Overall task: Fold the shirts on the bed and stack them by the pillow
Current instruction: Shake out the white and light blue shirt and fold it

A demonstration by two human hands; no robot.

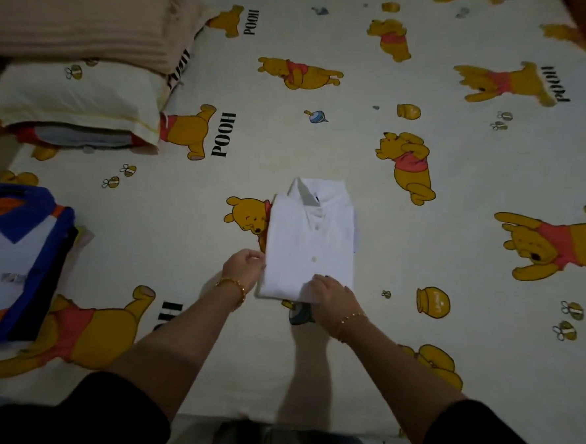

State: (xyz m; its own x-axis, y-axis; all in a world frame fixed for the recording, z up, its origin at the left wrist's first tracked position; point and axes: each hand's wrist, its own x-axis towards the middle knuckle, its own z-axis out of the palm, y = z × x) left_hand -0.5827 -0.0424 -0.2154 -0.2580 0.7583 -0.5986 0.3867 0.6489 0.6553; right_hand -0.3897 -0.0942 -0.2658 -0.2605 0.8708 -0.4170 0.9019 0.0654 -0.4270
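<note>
You are gripping a folded white shirt point(311, 243) mid-bed point(423, 195), left hand point(244, 265) pinching its left edge, right hand point(328, 292) clasping its lower corner. It is awaiting stacking; folded shirts point(18, 256) are lying left, below the pillow point(76, 102).

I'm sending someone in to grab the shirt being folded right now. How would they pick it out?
On the bear-print bed sheet, look at the middle, in front of the person. There lies a folded white shirt, collar away from them, with both hands at its near edge. It is plain white, unlike the blue-collared stack at the left.
</note>
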